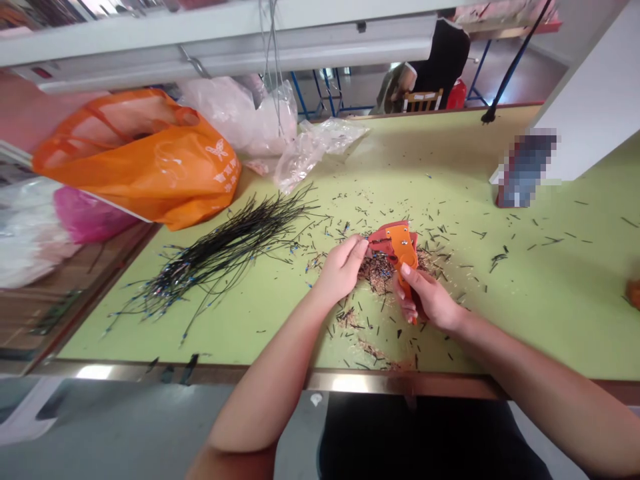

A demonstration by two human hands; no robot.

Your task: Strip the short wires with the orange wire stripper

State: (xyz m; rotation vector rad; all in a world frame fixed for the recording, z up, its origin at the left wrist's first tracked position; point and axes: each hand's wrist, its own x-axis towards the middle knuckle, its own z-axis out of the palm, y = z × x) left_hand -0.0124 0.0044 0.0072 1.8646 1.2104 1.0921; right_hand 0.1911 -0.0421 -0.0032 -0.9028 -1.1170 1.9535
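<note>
My right hand (425,297) is wrapped round the handles of an orange and red wire stripper (401,243), its head pointing up and to the left. At the jaws, my left hand (345,265) is closed in a pinch on a thin black wire (371,241), of which only a short bit shows. Beneath both hands lies a heap of copper strands and black insulation scraps (377,283). A bundle of black wires (225,243), many with blue ends, lies spread on the green tabletop (280,313) to the left.
An orange bag (185,167) and clear plastic bags (315,147) stand at the back left, with a pink bag (95,213) beside them. A phone-like object (527,170), blurred out, leans on a white post (590,100). A shelf (225,40) spans overhead.
</note>
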